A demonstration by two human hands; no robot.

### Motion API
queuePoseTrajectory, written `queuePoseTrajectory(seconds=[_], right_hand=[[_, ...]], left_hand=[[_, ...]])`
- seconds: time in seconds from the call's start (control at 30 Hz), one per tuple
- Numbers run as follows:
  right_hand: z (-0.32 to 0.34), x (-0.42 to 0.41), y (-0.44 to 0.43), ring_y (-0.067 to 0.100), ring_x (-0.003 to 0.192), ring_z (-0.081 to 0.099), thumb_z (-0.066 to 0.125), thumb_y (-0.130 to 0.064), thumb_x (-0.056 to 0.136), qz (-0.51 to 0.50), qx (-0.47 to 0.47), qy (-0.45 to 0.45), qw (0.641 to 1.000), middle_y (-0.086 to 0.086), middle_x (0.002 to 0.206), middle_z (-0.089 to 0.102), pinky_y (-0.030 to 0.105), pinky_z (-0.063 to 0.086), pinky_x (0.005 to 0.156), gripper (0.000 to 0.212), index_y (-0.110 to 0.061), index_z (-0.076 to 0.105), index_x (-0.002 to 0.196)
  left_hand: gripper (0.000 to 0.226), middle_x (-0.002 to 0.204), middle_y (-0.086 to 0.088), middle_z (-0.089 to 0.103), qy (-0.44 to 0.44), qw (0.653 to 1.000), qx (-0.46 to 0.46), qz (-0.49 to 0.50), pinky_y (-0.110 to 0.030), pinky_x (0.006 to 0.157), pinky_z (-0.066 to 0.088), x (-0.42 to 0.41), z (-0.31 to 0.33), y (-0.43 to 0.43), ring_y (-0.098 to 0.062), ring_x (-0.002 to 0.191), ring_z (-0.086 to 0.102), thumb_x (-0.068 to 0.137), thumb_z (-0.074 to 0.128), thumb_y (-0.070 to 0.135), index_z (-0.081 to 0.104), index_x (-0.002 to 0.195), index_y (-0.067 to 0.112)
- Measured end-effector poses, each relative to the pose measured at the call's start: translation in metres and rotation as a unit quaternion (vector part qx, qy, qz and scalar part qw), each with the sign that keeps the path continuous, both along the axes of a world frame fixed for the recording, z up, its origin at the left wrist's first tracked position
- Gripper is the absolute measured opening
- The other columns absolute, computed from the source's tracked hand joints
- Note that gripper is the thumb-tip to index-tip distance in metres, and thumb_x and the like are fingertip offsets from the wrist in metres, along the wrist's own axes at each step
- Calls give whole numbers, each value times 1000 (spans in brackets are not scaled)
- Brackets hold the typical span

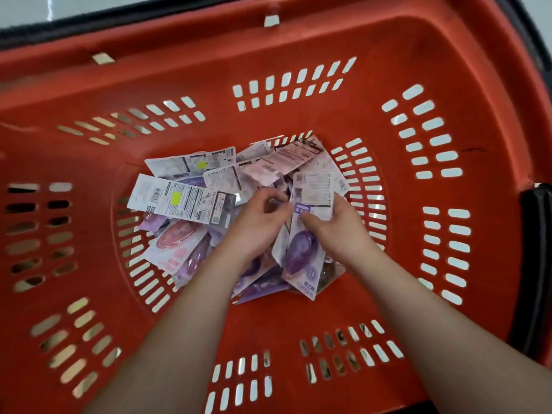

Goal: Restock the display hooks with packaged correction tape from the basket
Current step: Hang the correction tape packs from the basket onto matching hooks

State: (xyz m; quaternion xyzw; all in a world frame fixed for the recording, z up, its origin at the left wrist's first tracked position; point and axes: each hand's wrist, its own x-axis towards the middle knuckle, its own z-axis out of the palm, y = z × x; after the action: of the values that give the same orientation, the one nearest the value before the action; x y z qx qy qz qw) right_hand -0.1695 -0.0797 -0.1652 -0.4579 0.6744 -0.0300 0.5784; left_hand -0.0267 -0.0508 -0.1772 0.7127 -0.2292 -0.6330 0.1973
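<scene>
Both my hands reach down into a red plastic basket (298, 94) with slotted walls. On its floor lies a loose pile of packaged correction tape (182, 201), purple and pink cards, several lying back side up with barcodes. My right hand (334, 228) grips a purple correction tape pack (303, 252) near its top, with a white-backed pack (315, 191) standing just behind it. My left hand (257, 225) sits close beside, its fingers curled over the pile at the pack's edge; whether it pinches a pack is hidden. No display hooks are in view.
The basket fills almost the whole view. Its black handle (536, 264) lies along the right rim. A dark edge and pale floor (149, 4) show beyond the far rim.
</scene>
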Motion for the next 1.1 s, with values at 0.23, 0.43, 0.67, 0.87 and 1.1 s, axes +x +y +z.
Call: queuePoseTrajectory(seconds=[0.23, 0.43, 0.67, 0.87, 1.1], right_hand=[[0, -11, -1, 16, 73, 75, 65, -27, 95, -315, 150, -114, 930, 1, 91, 77, 29, 59, 59, 24, -14, 66, 114], [9, 0, -3, 30, 92, 74, 63, -40, 94, -370, 209, -184, 886, 14, 108, 75, 45, 62, 75, 45, -7, 64, 124], [9, 7, -11, 29, 103, 72, 47, -54, 97, -326, 232, -244, 883, 13, 117, 72, 39, 61, 73, 53, -15, 58, 132], [-1, -8, -7, 24, 91, 75, 67, -24, 93, -299, 74, -161, 938, 8, 108, 75, 41, 62, 73, 23, -18, 65, 115], [-4, -11, -4, 20, 91, 72, 66, -27, 94, -175, 54, -46, 982, 2, 104, 75, 40, 58, 83, 20, -19, 67, 113]], left_hand=[[35, 105, 10, 69, -49, 993, -29, 105, -45, 89, 57, -4, 16, 25, -15, 97, 69, 89, 66, 0, 62, 103, 32], [18, 92, 13, 75, 45, 977, -48, 204, -29, 78, 57, -11, 48, 36, -9, 88, 71, 99, 57, 21, 67, 94, 34], [32, 97, -3, 77, 69, 988, -20, 134, -48, 86, 58, -21, 40, 22, -23, 89, 74, 73, 81, 24, 71, 104, 24], [47, 128, -7, 56, -70, 993, -60, -68, -48, 97, 52, -10, 16, -26, -26, 113, 60, 83, 67, 33, 60, 129, 28], [46, 154, -3, 38, -423, 724, -158, -522, -51, 105, 31, 1, -18, -59, -31, 138, 34, 88, 64, 20, 59, 132, 34]])
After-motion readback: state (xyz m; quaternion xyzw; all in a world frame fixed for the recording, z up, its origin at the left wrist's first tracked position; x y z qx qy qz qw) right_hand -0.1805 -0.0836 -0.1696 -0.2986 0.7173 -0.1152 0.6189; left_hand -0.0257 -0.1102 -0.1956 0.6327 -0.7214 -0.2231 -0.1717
